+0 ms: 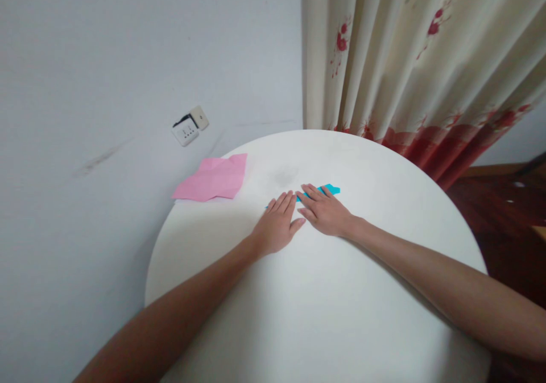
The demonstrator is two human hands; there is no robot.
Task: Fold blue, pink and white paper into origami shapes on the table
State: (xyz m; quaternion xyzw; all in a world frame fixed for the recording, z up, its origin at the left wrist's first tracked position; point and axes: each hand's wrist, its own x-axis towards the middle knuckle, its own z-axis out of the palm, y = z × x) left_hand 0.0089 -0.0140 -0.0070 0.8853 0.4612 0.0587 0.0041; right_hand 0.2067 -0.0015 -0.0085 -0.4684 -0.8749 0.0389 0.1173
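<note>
Head view: both hands laid flat, palms down, side by side on a blue paper near the middle of the round white desk. Left hand spread with fingers straight and pointing away, thumb reaching toward the other hand. Right hand angled inward, fingers extended across the paper, fingertips almost meeting those of the left. Neither clenched nor gripping anything; simply pressing down, open and flat, probably so as to hold the sheet against the desk and flatten it. Most of the blue paper hidden beneath the palms and fingers, only a bright corner poking out past the right hand and a thin sliver by the left; shape and folds impossible to make out.

Off to the left, well apart from the hands, a pink paper lying flat at the far left edge of the desk, creased, with one corner slightly over the rim. Untouched, seemingly set aside out of the way. Behind the desk, a pale wall with a small white socket hanging a little loose, and a cream curtain with red floral print falling beside the far rim. Dark floor visible at the right
</note>
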